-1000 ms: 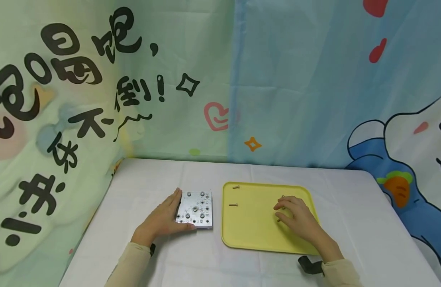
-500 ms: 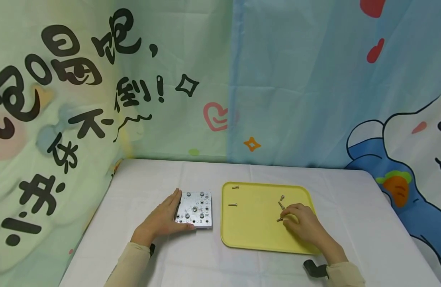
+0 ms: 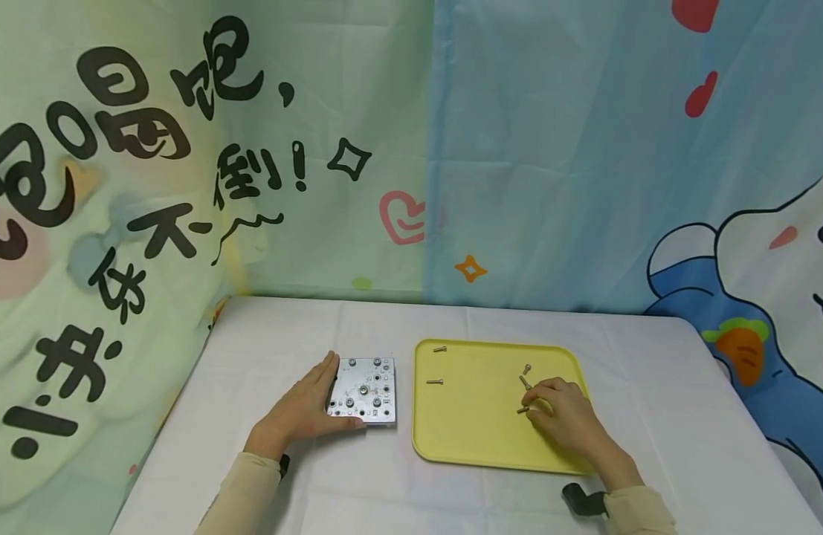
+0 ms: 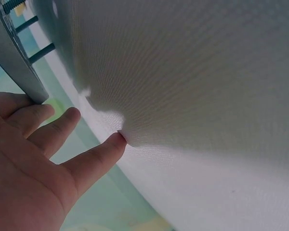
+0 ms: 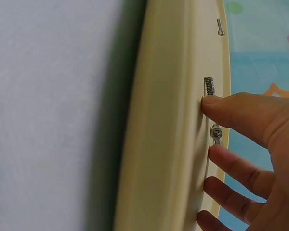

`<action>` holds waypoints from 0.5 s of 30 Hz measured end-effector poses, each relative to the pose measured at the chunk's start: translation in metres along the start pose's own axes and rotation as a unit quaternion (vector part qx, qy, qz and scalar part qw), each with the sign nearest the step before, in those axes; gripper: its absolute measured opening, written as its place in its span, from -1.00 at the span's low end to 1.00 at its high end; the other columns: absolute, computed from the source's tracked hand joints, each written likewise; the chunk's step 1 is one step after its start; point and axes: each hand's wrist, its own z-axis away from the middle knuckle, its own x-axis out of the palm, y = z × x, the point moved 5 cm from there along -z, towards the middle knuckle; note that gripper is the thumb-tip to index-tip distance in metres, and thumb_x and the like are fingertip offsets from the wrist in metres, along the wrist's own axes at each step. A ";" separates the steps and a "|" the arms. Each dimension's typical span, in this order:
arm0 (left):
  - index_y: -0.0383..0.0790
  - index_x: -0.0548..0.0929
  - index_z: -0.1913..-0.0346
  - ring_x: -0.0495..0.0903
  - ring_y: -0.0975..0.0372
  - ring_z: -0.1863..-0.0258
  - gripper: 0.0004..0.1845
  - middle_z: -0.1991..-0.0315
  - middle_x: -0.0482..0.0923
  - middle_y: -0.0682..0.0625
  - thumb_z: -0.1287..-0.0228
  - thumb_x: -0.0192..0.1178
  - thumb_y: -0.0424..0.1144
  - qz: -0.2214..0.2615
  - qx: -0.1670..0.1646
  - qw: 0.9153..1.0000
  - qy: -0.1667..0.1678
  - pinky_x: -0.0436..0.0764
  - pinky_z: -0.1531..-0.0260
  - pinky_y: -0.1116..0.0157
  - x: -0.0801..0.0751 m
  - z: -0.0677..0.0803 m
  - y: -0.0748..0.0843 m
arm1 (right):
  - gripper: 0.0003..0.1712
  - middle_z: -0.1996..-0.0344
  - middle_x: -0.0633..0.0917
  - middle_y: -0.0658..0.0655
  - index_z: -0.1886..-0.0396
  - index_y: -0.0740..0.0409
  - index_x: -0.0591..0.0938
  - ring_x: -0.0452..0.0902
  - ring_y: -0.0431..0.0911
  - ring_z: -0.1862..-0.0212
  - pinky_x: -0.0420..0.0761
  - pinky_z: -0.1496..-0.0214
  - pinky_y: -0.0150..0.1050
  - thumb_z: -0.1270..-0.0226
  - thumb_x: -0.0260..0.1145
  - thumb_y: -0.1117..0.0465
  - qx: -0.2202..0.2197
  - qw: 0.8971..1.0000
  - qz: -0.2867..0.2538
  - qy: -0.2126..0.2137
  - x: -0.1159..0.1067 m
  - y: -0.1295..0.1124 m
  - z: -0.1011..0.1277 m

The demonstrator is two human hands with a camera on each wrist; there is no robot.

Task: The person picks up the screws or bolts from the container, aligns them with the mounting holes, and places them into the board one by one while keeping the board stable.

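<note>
The screw [image 3: 522, 409] under your right hand [image 3: 561, 416] lies on the yellow tray [image 3: 471, 431], toward its 3 o'clock side. Your thumb tip [image 5: 213, 102] presses on it with the threaded end poking out, and your other fingers [image 5: 231, 161] are loosely spread beside it, so the hand touches the screw without gripping it. Two more screws [image 3: 525, 377] sit just off your fingertips at 11 o'clock, and two others [image 3: 435, 382] lie near the tray's 9 to 10 o'clock edge. Well apart at 9 o'clock of the tray, your left hand [image 3: 302, 409] rests flat, fingers straight, against the left edge of the metal plate [image 3: 366, 390], steadying it on the white surface [image 3: 304, 327].
</note>
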 end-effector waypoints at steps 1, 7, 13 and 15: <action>-0.30 -0.01 -0.59 0.04 0.00 -0.53 0.39 -0.60 -0.08 -0.10 0.15 0.46 0.40 0.000 0.001 1.000 0.001 0.16 -0.44 0.03 0.000 0.000 0.000 | -0.85 0.05 0.62 0.27 0.30 0.03 0.72 0.45 0.26 0.00 0.46 -0.01 0.21 -0.21 0.46 0.36 0.001 1.000 0.003 0.002 0.000 0.000 0.000; -0.31 -0.02 -0.59 0.04 0.00 -0.53 0.39 -0.60 -0.08 -0.11 0.14 0.46 0.40 -0.003 0.003 1.000 -0.001 0.17 -0.44 0.02 0.000 0.000 0.001 | -0.86 0.07 0.62 0.25 0.34 0.02 0.69 0.47 0.27 0.01 0.48 0.02 0.21 -0.23 0.45 0.34 -0.002 1.000 0.027 0.005 0.001 -0.001 0.000; -0.30 -0.02 -0.59 0.03 0.00 -0.53 0.39 -0.60 -0.09 -0.10 0.14 0.44 0.42 -0.004 0.002 1.000 -0.002 0.17 -0.44 0.03 -0.001 0.000 0.001 | -0.91 0.04 0.62 0.24 0.35 0.03 0.69 0.47 0.28 -0.01 0.50 0.03 0.24 -0.28 0.43 0.30 -0.005 1.000 0.029 0.007 0.001 -0.005 0.000; -0.29 -0.02 -0.60 0.03 0.00 -0.53 0.39 -0.60 -0.09 -0.10 0.13 0.43 0.43 -0.005 0.003 1.000 -0.002 0.16 -0.44 0.03 0.000 0.000 0.000 | -0.93 0.03 0.62 0.24 0.34 0.05 0.69 0.47 0.28 -0.02 0.49 0.02 0.25 -0.29 0.42 0.30 -0.006 1.000 0.023 0.010 0.000 -0.007 0.001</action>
